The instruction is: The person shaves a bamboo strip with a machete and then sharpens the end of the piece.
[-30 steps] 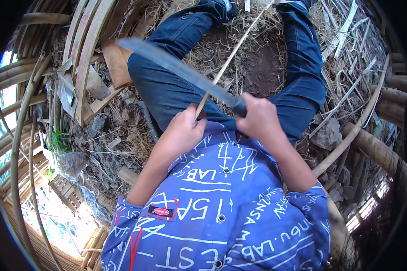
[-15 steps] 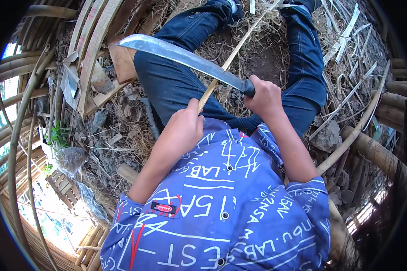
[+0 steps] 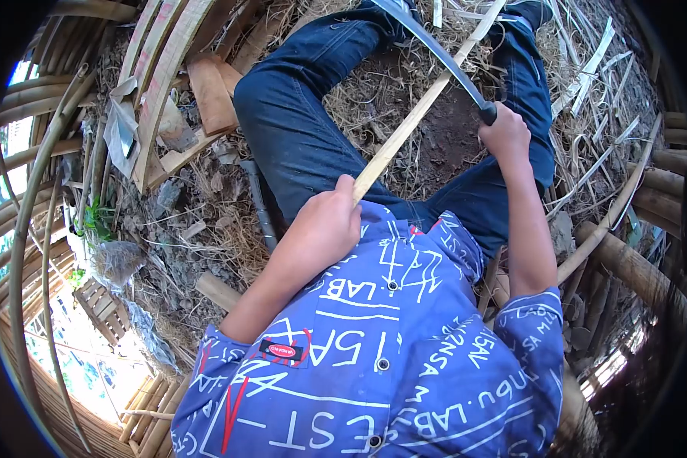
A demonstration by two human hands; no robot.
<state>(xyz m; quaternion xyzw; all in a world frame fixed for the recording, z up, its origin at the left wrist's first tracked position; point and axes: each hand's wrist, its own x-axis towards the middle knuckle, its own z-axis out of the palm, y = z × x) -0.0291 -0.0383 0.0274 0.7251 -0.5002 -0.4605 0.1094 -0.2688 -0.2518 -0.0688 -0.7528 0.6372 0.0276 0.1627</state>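
Observation:
My left hand is closed around the near end of a pale bamboo strip, close to my shirt front. The strip slants up and away to the right between my legs, its far end near my right foot. In my right hand is the dark handle of a machete. Its long blade crosses over the strip well along its length, tip pointing up and left, cut off by the top of the view. Blade and strip seem to touch where they cross.
Wooden planks and a brown wood block lie to the left of my knee. Pale shavings and dry straw cover the ground at right. Bamboo poles stand at both sides. A dark rod lies by my left thigh.
My right hand has moved forward and right, carrying the machete along the strip away from my body. The blade now points more forward. My left hand keeps its hold on the strip.

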